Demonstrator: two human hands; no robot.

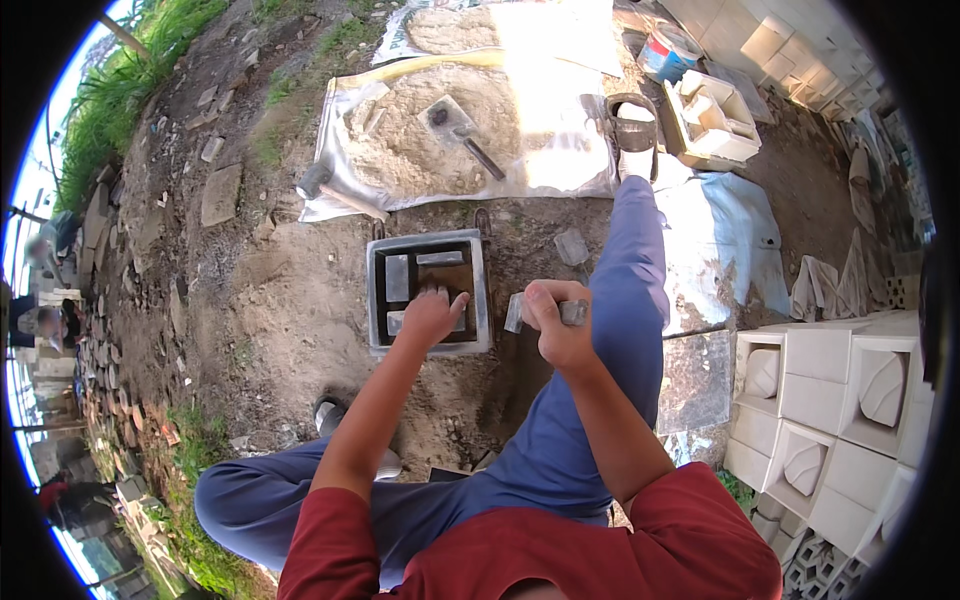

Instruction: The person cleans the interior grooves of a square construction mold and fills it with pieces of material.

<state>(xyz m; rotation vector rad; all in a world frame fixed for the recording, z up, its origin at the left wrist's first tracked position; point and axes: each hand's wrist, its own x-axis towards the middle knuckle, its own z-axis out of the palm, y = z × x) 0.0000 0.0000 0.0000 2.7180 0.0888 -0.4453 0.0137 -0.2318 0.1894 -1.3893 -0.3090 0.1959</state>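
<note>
A square grey metal mould box [482, 285] stands on the dirt in front of me. Rectangular grey blocks lie along its inner walls, such as one upper left block [397, 278] and one along the far wall [438, 258]. Into this box reaches my left hand [432, 314], open, thumb apart, its fingertips down near the brown floor between the blocks. Whether it touches them I cannot tell. Right of the box, my right hand [560, 325] is closed around a grey block [514, 313] whose ends stick out on both sides of the fist.
Beyond the box, a white sheet carries sandy powder [400, 140] with a trowel [465, 135] on it. A hammer [335, 188] lies at its left edge. At right are a white box [715, 118], a bucket [668, 52], a blue cloth [730, 240] and stacked pale blocks [815, 390].
</note>
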